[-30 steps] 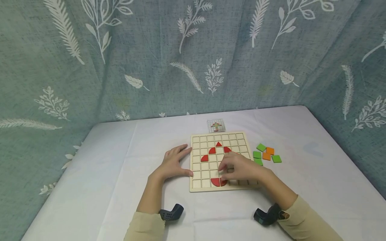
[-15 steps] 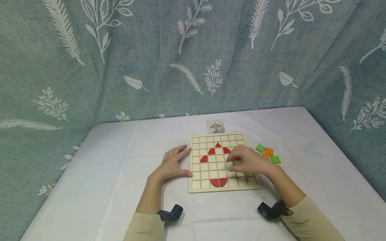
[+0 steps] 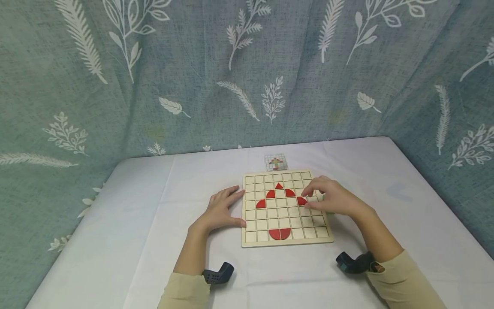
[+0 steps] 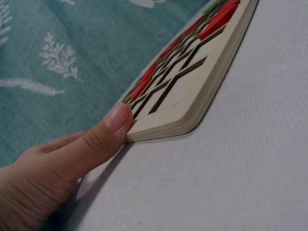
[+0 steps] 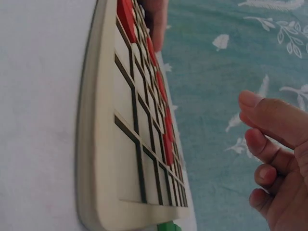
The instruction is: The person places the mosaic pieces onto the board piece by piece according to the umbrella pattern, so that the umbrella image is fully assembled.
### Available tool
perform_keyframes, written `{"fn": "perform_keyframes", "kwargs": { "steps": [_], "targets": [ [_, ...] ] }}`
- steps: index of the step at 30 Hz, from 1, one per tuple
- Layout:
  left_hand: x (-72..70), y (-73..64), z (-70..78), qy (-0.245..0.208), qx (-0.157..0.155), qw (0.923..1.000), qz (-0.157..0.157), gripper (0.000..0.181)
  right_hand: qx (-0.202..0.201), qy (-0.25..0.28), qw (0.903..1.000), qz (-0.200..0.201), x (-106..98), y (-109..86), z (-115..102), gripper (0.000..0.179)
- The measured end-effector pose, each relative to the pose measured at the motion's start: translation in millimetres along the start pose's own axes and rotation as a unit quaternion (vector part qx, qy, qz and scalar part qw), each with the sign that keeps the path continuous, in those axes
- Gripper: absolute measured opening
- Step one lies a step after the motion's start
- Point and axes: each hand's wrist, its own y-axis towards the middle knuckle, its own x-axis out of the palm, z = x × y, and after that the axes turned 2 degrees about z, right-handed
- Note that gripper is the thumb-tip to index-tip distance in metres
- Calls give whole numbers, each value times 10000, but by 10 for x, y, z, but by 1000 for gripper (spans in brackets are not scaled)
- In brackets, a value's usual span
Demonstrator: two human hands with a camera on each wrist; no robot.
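A wooden grid board (image 3: 262, 243) lies flat on the table, with red pieces set in its cells. A red triangle (image 3: 279, 186) is at the top. Red quarter-circles stand below it on both sides, one of them (image 3: 260, 204) at the left, and two meet near the bottom edge. My left hand (image 3: 221, 209) rests at the board's left edge, thumb tip touching the rim (image 4: 159, 132). Above the board's right side hovers my right hand (image 3: 332, 196), fingers bent loosely and nothing between them. In the right wrist view, its fingertips (image 5: 252, 98) are apart from the board.
Behind the board lies a small pattern card (image 3: 275, 162) with a gridded picture. Green tiles (image 3: 330, 213) peek out around my right hand, which hides most of the loose pieces. A patterned blue-green cloth (image 3: 247, 107) hangs behind the white table (image 3: 154, 223).
My right hand has moved right and away from me, off the lower red pieces toward the loose tiles, now covering them. The left hand has stayed at the board's edge.
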Motion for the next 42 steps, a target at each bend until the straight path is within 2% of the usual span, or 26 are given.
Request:
{"fn": "perform_keyframes", "kwargs": {
  "steps": [4,10,17,29,36,42],
  "targets": [
    [-8,-18,19,14,-39,10000,-13,105,182,-107,9997,146,-74,-21,23,21],
    [-10,-25,27,10,-75,10000,-46,105,70,-195,9985,502,-183,-70,65,21],
    [-5,-17,23,-6,-94,9999,-48,107,45,-281,9969,739,-281,-121,150,20],
    [-35,3,28,33,-83,9999,-83,107,767,-326,9915,1004,-474,-239,305,22],
    [-21,3,12,-16,-82,9999,-103,108,1368,-279,9857,942,-527,-294,425,29],
    [-8,2,7,-22,-56,9999,-98,107,1603,-337,9832,804,-512,-324,589,31]
  ]
}}
